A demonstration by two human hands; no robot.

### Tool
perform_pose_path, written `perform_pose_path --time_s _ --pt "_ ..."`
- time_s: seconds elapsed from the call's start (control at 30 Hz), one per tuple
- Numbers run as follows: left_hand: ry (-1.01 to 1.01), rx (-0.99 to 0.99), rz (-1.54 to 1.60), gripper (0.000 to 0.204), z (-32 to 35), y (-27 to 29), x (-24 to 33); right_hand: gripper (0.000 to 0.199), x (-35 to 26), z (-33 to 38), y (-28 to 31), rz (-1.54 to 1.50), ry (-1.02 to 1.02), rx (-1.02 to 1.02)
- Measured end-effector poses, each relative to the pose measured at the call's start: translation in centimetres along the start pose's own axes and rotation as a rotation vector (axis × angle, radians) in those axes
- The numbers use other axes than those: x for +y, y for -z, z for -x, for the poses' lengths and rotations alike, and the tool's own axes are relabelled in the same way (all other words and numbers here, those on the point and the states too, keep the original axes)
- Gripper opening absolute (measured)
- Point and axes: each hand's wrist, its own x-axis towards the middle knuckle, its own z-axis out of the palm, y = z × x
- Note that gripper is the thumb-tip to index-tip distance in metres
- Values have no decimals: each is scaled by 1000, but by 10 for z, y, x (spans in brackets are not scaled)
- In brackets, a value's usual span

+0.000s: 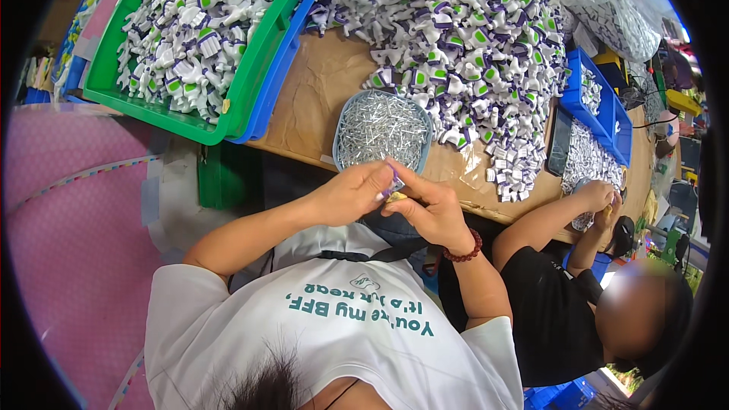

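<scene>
My left hand (pixel 351 194) and my right hand (pixel 437 211) meet in front of my body. Both are closed with fingertips around a small purple-and-white plastic piece (pixel 393 184), mostly covered by the fingers. Something yellowish wraps the tip of my right thumb. Just beyond the hands, a grey-blue tub (pixel 339 118) holds many short silvery metal pins (pixel 383 130). Behind it, a large heap of white plastic pieces with purple and green parts (pixel 474 53) covers the table.
A green tray (pixel 209 135) full of similar pieces overlaps a blue tray (pixel 254 125) at the left. To my right a co-worker (pixel 558 288) handles something small over silvery pieces. A dark phone-like slab (pixel 560 140) and blue bins (pixel 596 106) stand near them.
</scene>
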Motion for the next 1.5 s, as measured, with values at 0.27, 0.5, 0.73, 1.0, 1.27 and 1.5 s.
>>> perform_pose_path --time_s 0.27,0.5,0.73,1.0,1.27,1.5 --pt "-70 94 -196 41 7 -5 -3 46 13 -8 -1 15 71 16" --pt "-65 187 -171 41 6 -8 -7 44 13 -9 -3 51 32 21" --pt "-162 503 645 37 -24 22 67 39 4 -22 8 -268 -18 219" --pt "-685 526 393 32 -14 64 133 31 15 -13 19 -287 -92 262" --pt "-492 834 -576 25 -66 109 55 27 37 1 27 -212 -174 311" --pt "-540 662 -1167 28 -100 119 16 24 50 6 20 171 -137 327"
